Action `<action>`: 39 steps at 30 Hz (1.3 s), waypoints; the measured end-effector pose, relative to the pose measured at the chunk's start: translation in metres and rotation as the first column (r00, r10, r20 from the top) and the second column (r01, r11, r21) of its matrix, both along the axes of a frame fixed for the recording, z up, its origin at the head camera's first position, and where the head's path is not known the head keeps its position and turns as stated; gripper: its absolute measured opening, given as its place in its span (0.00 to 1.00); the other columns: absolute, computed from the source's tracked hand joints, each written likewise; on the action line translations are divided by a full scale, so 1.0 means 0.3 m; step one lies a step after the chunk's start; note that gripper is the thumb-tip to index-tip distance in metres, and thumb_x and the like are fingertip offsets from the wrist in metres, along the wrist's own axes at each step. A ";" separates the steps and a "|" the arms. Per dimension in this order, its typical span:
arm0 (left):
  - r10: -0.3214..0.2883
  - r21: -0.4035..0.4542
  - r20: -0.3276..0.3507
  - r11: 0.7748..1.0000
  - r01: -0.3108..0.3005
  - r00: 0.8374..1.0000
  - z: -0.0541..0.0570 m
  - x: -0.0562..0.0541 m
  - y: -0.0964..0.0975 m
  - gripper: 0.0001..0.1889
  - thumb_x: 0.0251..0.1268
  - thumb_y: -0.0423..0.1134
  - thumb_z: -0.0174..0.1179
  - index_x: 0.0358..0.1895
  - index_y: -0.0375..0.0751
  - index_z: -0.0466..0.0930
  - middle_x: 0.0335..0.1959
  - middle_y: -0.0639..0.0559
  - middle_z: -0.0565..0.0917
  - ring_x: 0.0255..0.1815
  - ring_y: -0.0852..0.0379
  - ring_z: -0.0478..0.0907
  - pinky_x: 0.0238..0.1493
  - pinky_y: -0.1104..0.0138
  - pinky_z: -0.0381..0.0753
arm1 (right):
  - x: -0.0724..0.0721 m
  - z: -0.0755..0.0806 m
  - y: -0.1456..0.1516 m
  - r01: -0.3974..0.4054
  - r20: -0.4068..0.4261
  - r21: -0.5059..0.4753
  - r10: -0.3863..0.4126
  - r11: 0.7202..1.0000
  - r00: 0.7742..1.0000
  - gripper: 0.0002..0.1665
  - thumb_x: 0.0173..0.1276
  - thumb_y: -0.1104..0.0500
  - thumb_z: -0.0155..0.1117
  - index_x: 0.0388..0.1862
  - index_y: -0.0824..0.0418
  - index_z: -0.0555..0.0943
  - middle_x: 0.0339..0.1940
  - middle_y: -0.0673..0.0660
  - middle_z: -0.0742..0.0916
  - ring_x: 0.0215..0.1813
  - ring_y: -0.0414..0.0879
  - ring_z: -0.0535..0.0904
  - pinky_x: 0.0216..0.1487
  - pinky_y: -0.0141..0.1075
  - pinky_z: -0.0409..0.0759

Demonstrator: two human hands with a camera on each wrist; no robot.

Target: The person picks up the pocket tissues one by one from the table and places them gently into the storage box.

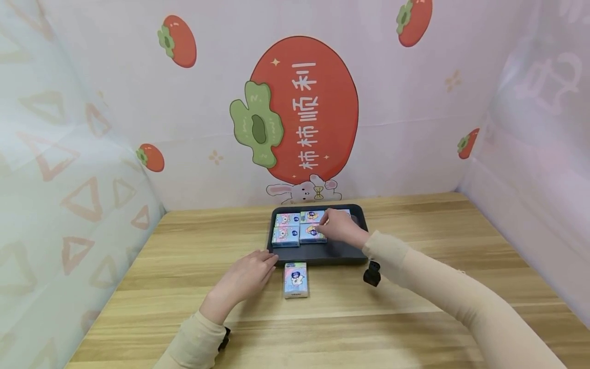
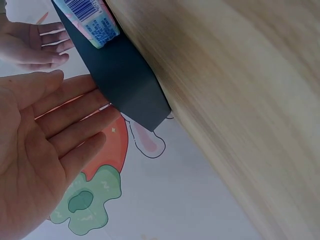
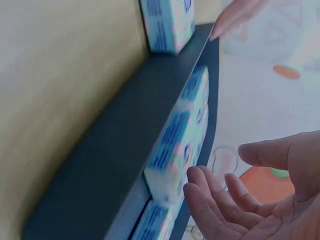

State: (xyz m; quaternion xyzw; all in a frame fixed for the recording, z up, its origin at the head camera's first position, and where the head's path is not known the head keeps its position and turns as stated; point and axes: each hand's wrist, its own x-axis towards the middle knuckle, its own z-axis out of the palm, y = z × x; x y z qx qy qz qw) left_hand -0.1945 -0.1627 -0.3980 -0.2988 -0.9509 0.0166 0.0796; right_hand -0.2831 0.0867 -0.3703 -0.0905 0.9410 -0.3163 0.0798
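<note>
Small blue, cartoon-printed packs that look like pocket tissues lie in a dark tray [image 1: 318, 254]; one front pack [image 1: 286, 236] is on the left, another pack [image 1: 312, 234] beside it. Over the tray's right part is my right hand [image 1: 343, 228], partly hiding the packs beneath. In the right wrist view this hand [image 3: 250, 200] has loosely bent fingers, thumb apart, and nothing held. My left hand [image 1: 249, 271] rests its straight fingers at the tray's front left corner. A single pack [image 1: 295, 280] lies upright in line with the tray's front edge, just outside it.
The tray sits on a wooden table [image 1: 392, 318] close to the back wall cloth [image 1: 405, 154], which carries printed persimmons and a rabbit. Side cloths [image 1: 60, 169] enclose the table left and right. Black wrist cameras [image 1: 372, 274] hang beneath the sleeves.
</note>
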 end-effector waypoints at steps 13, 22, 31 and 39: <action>-0.009 0.013 0.001 1.000 0.009 1.000 -0.004 0.003 -0.006 0.16 0.69 0.39 0.54 0.54 0.36 0.80 0.52 0.43 0.82 0.56 0.47 0.78 0.62 0.56 0.77 | 0.122 0.000 -0.017 -0.068 -0.042 -0.044 0.066 0.997 0.997 0.14 0.63 0.52 0.67 0.40 0.60 0.77 0.33 0.53 0.83 0.33 0.43 0.77 0.32 0.33 0.79; -0.018 0.014 0.003 1.000 0.018 1.000 -0.007 0.001 -0.009 0.16 0.69 0.39 0.55 0.54 0.36 0.80 0.52 0.43 0.82 0.56 0.48 0.78 0.63 0.56 0.75 | 0.184 -0.024 -0.029 -0.136 -0.060 -0.075 0.132 0.988 0.989 0.15 0.61 0.54 0.69 0.40 0.61 0.77 0.31 0.51 0.84 0.33 0.39 0.78 0.34 0.33 0.80; -0.009 0.006 0.010 1.000 0.009 1.000 0.000 0.002 -0.008 0.16 0.69 0.40 0.54 0.55 0.37 0.80 0.53 0.44 0.82 0.57 0.48 0.78 0.62 0.56 0.76 | 0.219 -0.039 -0.052 -0.186 -0.076 -0.078 0.180 0.980 0.981 0.17 0.59 0.54 0.71 0.41 0.62 0.77 0.30 0.49 0.84 0.32 0.38 0.79 0.35 0.32 0.80; -0.001 0.009 0.011 1.000 0.001 1.000 0.002 0.001 -0.007 0.16 0.69 0.40 0.54 0.55 0.37 0.80 0.52 0.43 0.82 0.56 0.47 0.78 0.61 0.56 0.77 | 0.247 -0.068 -0.068 -0.225 0.007 0.031 0.225 0.974 0.974 0.19 0.57 0.48 0.71 0.38 0.59 0.78 0.24 0.47 0.82 0.27 0.38 0.76 0.28 0.31 0.76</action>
